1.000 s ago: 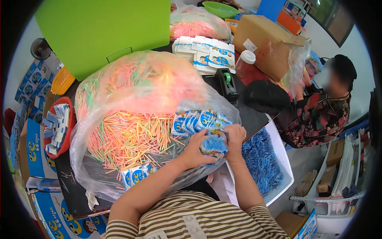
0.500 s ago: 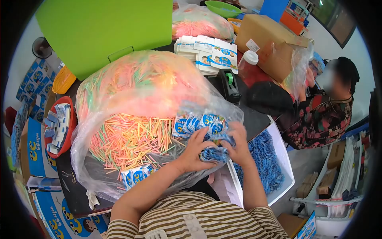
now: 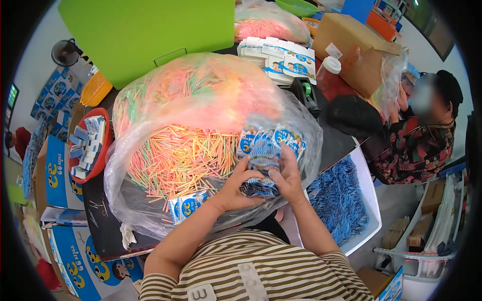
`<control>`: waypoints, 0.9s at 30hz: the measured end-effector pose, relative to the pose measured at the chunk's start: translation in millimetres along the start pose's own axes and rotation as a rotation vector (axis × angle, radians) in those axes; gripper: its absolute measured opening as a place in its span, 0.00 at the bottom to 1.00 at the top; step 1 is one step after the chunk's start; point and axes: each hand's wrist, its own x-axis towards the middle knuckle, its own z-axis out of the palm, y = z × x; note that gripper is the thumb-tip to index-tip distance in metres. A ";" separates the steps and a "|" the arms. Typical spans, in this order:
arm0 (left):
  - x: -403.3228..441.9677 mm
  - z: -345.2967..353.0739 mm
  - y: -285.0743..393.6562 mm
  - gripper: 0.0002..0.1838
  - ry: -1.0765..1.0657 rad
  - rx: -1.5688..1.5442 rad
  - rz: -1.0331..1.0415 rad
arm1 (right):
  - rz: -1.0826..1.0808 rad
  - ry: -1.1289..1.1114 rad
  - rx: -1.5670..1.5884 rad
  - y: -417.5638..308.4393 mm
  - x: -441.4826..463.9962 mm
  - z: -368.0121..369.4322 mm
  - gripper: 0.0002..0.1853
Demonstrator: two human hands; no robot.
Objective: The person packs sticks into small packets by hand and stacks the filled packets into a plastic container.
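My left hand (image 3: 235, 189) is wrapped round a bunch of blue-and-white packets (image 3: 259, 187) at the near right edge of the open clear plastic bag (image 3: 120, 208). Against the upper part of this bunch my right hand (image 3: 287, 175) presses, its fingers round more striped packets (image 3: 264, 153). Just beyond lie other blue-and-white packets (image 3: 290, 139). Pink, yellow and green sticks (image 3: 183, 158) spread left of the hands inside the bag. One more packet (image 3: 188, 204) rests near the bag's front edge.
A white bin (image 3: 374, 220) of blue strips stands at right. A red basket (image 3: 106, 150) of small boxes is left. Behind are a green panel (image 3: 145, 35), flat cartons (image 3: 296, 62), a tape dispenser (image 3: 306, 95) and a cardboard box (image 3: 351, 50). A co-worker (image 3: 422, 140) sits at right.
The view has shifted, so the scene sits farther right. My right hand has come back in against the packets after its fingers spread, and the bunch has changed shape between my hands.
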 end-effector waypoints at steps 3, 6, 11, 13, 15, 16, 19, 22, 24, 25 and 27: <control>5.3 -1.5 -2.3 0.34 -0.036 0.102 0.002 | -0.279 -0.081 -0.498 2.2 5.5 -13.3 0.17; 6.2 -1.5 -3.0 0.35 -0.033 0.089 -0.009 | -0.191 0.083 -0.482 11.7 2.5 -9.7 0.11; 4.8 -0.9 -7.3 0.36 -0.003 0.055 -0.050 | 0.184 0.418 0.450 16.5 3.3 0.8 0.05; 6.1 -3.1 -5.8 0.35 -0.040 0.169 -0.061 | -0.010 0.072 0.214 18.9 7.9 -1.3 0.05; 4.2 -3.3 -7.4 0.35 -0.029 0.161 -0.069 | -0.077 0.017 0.107 18.0 17.0 -3.3 0.10; 4.5 -4.5 -7.5 0.34 -0.012 0.156 -0.072 | -0.145 -0.045 -0.003 17.2 22.5 -4.0 0.15; 7.3 -2.3 -4.3 0.34 -0.013 0.018 -0.058 | -0.179 -0.010 -0.180 9.0 29.8 -6.7 0.25; 5.6 -1.4 -7.4 0.33 -0.012 0.034 -0.074 | 0.017 -0.031 -0.079 5.9 35.1 -6.0 0.32; 5.3 -0.1 -2.8 0.34 -0.017 0.091 -0.058 | 0.124 0.041 -0.107 -1.9 31.5 3.5 0.25; 6.5 4.0 8.0 0.34 0.008 0.084 -0.008 | 0.126 0.041 -0.103 -3.6 30.8 7.5 0.25; 2.5 7.6 9.9 0.35 0.037 0.144 0.075 | 0.099 0.228 0.062 -3.6 24.5 13.7 0.15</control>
